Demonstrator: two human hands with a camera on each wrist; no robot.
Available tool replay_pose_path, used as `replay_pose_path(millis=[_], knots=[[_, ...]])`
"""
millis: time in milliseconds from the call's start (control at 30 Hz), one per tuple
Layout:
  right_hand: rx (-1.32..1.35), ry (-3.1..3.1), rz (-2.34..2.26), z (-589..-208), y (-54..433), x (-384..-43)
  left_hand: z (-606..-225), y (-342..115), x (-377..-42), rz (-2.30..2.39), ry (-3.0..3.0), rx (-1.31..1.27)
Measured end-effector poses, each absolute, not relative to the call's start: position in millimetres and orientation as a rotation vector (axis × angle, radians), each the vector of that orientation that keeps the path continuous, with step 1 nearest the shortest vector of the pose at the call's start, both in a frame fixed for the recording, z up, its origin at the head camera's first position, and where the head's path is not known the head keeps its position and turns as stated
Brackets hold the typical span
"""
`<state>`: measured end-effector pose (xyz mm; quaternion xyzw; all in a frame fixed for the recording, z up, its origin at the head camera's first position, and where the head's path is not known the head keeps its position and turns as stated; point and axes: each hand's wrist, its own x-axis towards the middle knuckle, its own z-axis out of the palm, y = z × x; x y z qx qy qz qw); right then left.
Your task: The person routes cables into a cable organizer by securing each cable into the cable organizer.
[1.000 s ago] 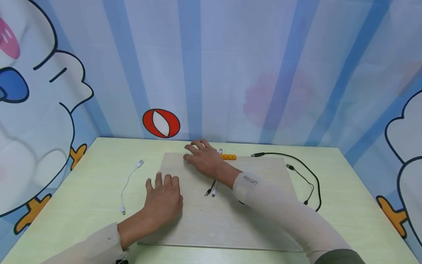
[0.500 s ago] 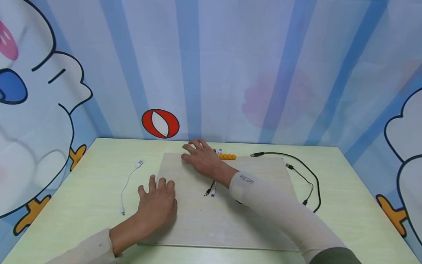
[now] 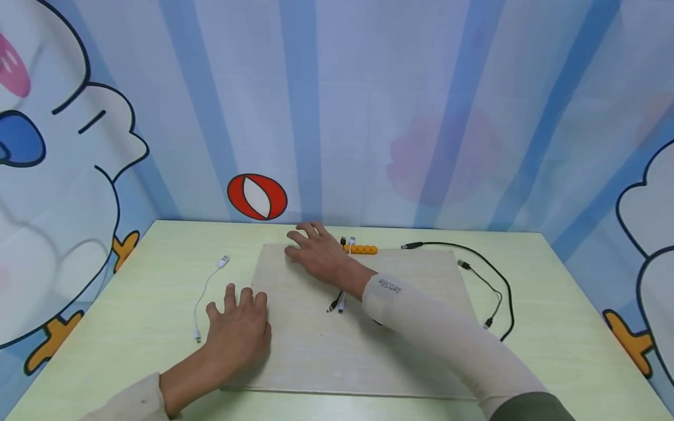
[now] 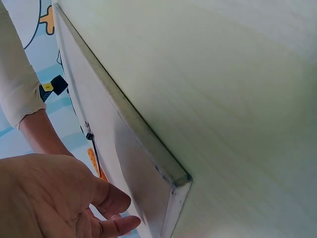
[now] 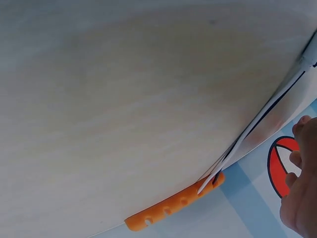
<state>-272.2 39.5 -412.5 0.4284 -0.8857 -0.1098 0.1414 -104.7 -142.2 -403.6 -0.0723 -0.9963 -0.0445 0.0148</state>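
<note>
An orange cable holder (image 3: 363, 249) with notches lies at the board's far edge. A white cable (image 5: 262, 114) and a thin black cable (image 5: 270, 116) sit in slots at one end of it. Their near plugs (image 3: 337, 304) lie on the board, while my right forearm hides their middle. My right hand (image 3: 318, 254) is over the board's far part, left of the holder, fingers spread and holding nothing. Over the board's left edge is my left hand (image 3: 239, 327), fingers loosely extended with nothing in them; in the left wrist view the hand (image 4: 59, 198) hovers near the board's corner.
The beige board (image 3: 295, 362) lies on a pale table (image 3: 568, 327). A short white cable (image 3: 202, 295) is at the left. At the right lie a long black cable (image 3: 487, 266) and a shorter dark cable (image 3: 492, 289). A printed curtain (image 3: 347, 117) stands behind.
My left hand has moved left toward the board's edge. My right hand has drifted slightly left, uncovering the black and white plugs beside the orange holder.
</note>
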Motion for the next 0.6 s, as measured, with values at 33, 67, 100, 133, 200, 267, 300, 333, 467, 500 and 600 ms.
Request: replay_pose_path(millis=[33,67,100,133,200,267,300,333,467,500,600], knots=[[1.236,-2.557,-0.314,-412,39,-272,-403,-143,-104,-0.135,-3.101,-0.224],[1.237,-2.556,-0.313,-412,38,-272,-402,-143,-104,-0.132,-3.101,-0.221],[1.240,-2.555,-0.316,-412,37,-271,-402,-144,-104,-0.132,-3.100,-0.216],[1.244,-2.556,-0.314,-412,35,-271,-401,-145,-103,-0.130,-3.098,-0.213],[1.248,-2.558,-0.318,-412,33,-270,-400,-148,-103,-0.132,-3.094,-0.203],[1.251,-2.556,-0.314,-411,31,-270,-399,-151,-102,-0.140,-3.098,-0.186],[1.252,-2.551,-0.315,-411,30,-269,-399,-153,-101,-0.148,-3.102,-0.173],[1.250,-2.549,-0.316,-411,29,-269,-399,-154,-101,-0.149,-3.108,-0.163],[1.243,-2.544,-0.314,-411,27,-269,-399,-160,-99,-0.157,-3.142,-0.117],[1.243,-2.544,-0.314,-411,27,-269,-400,-161,-99,-0.159,-3.146,-0.110],[1.245,-2.550,-0.306,-412,27,-269,-400,-165,-97,-0.169,-3.149,-0.093]])
